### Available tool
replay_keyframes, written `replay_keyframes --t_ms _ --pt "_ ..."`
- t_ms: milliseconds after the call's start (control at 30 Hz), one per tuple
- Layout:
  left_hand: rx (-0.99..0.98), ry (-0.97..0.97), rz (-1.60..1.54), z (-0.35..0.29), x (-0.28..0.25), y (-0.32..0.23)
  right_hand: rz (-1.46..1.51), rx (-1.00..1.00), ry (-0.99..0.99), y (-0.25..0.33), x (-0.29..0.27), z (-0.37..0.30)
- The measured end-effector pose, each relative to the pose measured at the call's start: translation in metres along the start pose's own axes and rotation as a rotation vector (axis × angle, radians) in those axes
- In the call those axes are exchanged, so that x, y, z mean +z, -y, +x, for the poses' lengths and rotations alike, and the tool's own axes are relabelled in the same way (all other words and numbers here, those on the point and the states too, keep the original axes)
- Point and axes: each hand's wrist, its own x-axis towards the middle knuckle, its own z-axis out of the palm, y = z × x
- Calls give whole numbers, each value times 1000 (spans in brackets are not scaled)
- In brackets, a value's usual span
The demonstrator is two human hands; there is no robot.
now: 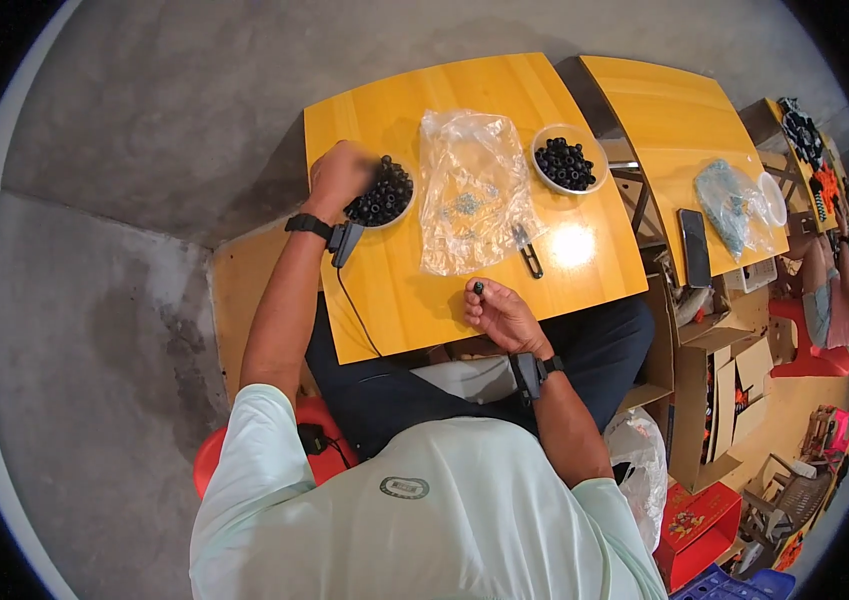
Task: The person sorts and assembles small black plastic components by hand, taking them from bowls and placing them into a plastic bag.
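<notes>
My left hand (341,176) reaches over the left bowl (382,226), at the edge of its heap of small black barrel-shaped pieces (385,197). Its fingertips are blurred, so whether they grip a piece is unclear. Nearer to me, just above the table's front edge, my right hand (502,316) is closed with a small black barrel-shaped piece (478,288) pinched at its fingertips. Between the two bowls lies a crumpled clear plastic bag (467,165) with small pale bluish bits in it. Beside its lower right corner is a slim black tool with a looped end (529,255).
A second clear bowl (599,160) of black pieces stands at the table's right. Across a gap, another yellow table (659,110) bears a phone (693,248) and a bag of bluish bits (722,205). Cardboard boxes (694,410) crowd the floor at right. Another person (837,300) sits at far right.
</notes>
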Motion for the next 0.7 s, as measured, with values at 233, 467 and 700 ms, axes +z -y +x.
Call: replay_keyframes --t_ms 233,467,700 --pt "119 -261 -108 -7 -15 -20 -19 -19 44 2 0 3" --pt "-78 41 -719 -117 -9 -107 -16 -13 22 2 -3 0" --pt "-156 236 -986 -159 23 -150 -49 -25 30 -3 -5 1"
